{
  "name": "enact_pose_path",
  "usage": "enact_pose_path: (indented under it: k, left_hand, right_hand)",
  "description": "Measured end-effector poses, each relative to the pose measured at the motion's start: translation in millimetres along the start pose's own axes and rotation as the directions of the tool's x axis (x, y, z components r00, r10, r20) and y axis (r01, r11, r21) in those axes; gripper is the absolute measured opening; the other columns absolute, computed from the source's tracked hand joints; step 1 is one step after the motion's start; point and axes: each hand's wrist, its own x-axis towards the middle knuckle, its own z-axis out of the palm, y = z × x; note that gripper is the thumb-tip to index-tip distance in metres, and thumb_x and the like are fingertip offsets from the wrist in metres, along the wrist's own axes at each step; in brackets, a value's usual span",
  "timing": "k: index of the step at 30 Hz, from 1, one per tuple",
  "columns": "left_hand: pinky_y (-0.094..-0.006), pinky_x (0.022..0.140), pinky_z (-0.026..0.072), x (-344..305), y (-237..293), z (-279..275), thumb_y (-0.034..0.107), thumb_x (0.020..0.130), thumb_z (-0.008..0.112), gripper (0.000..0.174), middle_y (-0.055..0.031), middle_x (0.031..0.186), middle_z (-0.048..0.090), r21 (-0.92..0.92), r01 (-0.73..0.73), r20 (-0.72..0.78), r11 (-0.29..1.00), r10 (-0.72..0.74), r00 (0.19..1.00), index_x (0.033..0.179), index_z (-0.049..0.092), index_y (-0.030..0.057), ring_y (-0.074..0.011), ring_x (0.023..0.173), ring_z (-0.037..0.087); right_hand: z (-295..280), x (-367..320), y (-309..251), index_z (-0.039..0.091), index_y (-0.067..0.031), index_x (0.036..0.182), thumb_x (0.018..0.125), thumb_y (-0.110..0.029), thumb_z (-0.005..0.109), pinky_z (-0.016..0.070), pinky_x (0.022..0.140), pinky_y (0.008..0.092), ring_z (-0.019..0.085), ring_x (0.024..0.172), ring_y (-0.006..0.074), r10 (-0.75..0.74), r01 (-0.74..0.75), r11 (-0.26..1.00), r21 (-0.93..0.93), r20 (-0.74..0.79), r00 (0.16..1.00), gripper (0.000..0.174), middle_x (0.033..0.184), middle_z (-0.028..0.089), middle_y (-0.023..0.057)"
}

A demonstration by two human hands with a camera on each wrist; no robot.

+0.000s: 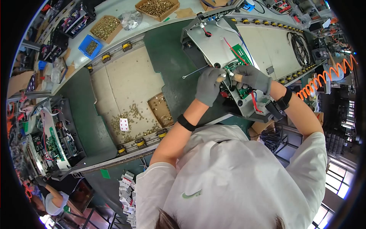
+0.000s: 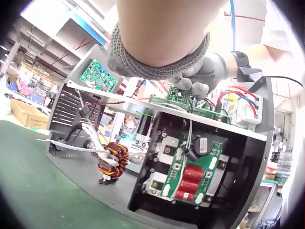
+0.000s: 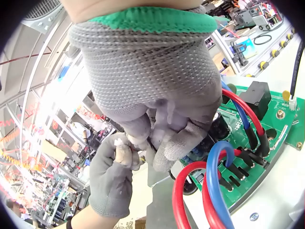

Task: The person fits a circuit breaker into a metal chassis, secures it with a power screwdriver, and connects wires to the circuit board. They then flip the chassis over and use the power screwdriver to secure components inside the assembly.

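Note:
Both hands wear grey gloves and meet over an opened metal equipment case (image 1: 206,44). The left hand (image 1: 209,86) has its fingers bent and pinches a small white piece (image 3: 118,142) at the tips. Facing it, the right hand (image 1: 252,78) curls its fingers around another small white piece (image 1: 231,73); I cannot tell its kind. Below the hands lies a green circuit board (image 3: 252,107) with thick red cables (image 3: 180,191) and a blue cable (image 3: 214,176). In the left wrist view, a copper-wound coil (image 2: 113,160) and red cylindrical parts (image 2: 190,179) show inside the case.
The case stands on a green mat (image 1: 169,53) over a roller conveyor. A screwdriver-like rod (image 1: 194,72) points left from the case. Loose brass hardware (image 1: 133,114), a playing card (image 1: 124,124), and a cardboard tray (image 1: 160,110) lie left. Boxes of fittings (image 1: 105,28) line the far side.

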Motion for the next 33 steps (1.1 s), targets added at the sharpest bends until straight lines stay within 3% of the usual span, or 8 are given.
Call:
enact_pose_path:
  k: [2,4,7,9,12,16,22,33]
  left_hand:
    - [-0.035,0.075,0.0474,-5,-4,-10,0.002,0.078,0.058,0.016,-0.0128,0.089,0.061,0.039,-0.055,0.009,0.998,0.055,0.998,0.093,0.062,0.0068,-0.0289,0.083,0.059]
    - [-0.0301,0.075,0.0469,-11,-8,-18,0.003,0.084,0.056,0.013,-0.0082,0.089,0.062,-0.254,0.283,0.09,0.925,-0.269,0.959,0.096,0.06,0.0054,-0.0195,0.083,0.06]
    - [-0.026,0.076,0.0455,-11,-11,-15,0.005,0.09,0.052,0.014,-0.0048,0.091,0.062,-0.49,0.3,0.028,0.819,-0.328,0.944,0.103,0.057,0.004,-0.0117,0.085,0.057]
    - [-0.0247,0.075,0.0448,-6,-2,-7,0.006,0.091,0.051,0.018,-0.004,0.091,0.06,-0.453,0.255,0.054,0.854,-0.26,0.964,0.109,0.053,0.0026,-0.01,0.083,0.055]
    - [-0.0211,0.072,0.0427,-1,3,3,0.006,0.09,0.055,0.018,-0.0011,0.088,0.055,-0.546,0.3,0.127,0.782,-0.276,0.953,0.107,0.054,0.0023,-0.007,0.076,0.05]
    - [-0.0216,0.07,0.0438,3,8,5,0.006,0.088,0.058,0.018,-0.0011,0.088,0.056,-0.45,0.345,0.25,0.824,-0.255,0.934,0.106,0.057,0.0035,-0.0066,0.077,0.052]
    - [-0.0244,0.066,0.047,8,16,1,0.009,0.082,0.066,0.018,-0.0062,0.088,0.061,-0.29,0.18,0.113,0.94,-0.153,0.982,0.099,0.064,0.0049,-0.0119,0.073,0.058]
    - [-0.0241,0.062,0.0457,18,21,-10,0.016,0.076,0.074,0.02,-0.0048,0.075,0.061,-0.118,0.419,0.265,0.9,-0.378,0.887,0.092,0.068,0.0062,-0.0117,0.065,0.055]
  right_hand:
    - [1,-3,-2,0.06,-0.0048,0.096,0.093,-0.023,0.054,0.0453,0.058,0.0205,0.059,0.068,0.0057,-0.004,0.004,1.0,0.009,0.003,1.0,0.019,0.083,0.063,0.0005]
    - [-1,-4,-4,0.06,-0.0051,0.096,0.093,-0.023,0.054,0.0448,0.058,0.0204,0.057,0.066,0.005,-0.008,0.008,1.0,0.024,-0.001,1.0,0.019,0.081,0.062,-0.0001]
    - [-2,-10,-5,0.058,-0.0038,0.101,0.094,-0.02,0.054,0.0452,0.057,0.0184,0.058,0.071,0.004,0.051,-0.051,0.998,-0.026,0.012,0.999,0.018,0.09,0.063,0.0]
    - [2,-11,-8,0.062,-0.0072,0.097,0.092,-0.026,0.056,0.041,0.055,0.0197,0.048,0.06,0.0038,0.048,-0.05,0.998,-0.042,-0.045,0.998,0.02,0.072,0.057,-0.0019]
    - [4,-9,-14,0.062,-0.0064,0.098,0.091,-0.024,0.056,0.041,0.059,0.0229,0.051,0.065,0.0066,0.034,-0.042,0.994,-0.104,-0.075,0.997,0.02,0.072,0.058,-0.0002]
    - [5,-3,-16,0.062,-0.0047,0.098,0.09,-0.022,0.056,0.0426,0.064,0.0269,0.055,0.071,0.0099,0.012,-0.029,0.974,-0.227,-0.074,0.997,0.02,0.074,0.059,0.0024]
    - [7,4,-14,0.062,-0.0051,0.097,0.09,-0.023,0.055,0.0442,0.067,0.0282,0.056,0.073,0.0119,0.03,-0.041,0.965,-0.258,-0.049,0.998,0.021,0.079,0.062,0.0043]
    - [13,7,-9,0.063,-0.0037,0.094,0.087,-0.021,0.06,0.0452,0.07,0.0304,0.057,0.074,0.0172,-0.078,0.015,0.946,-0.325,-0.184,0.98,0.019,0.079,0.062,0.0084]
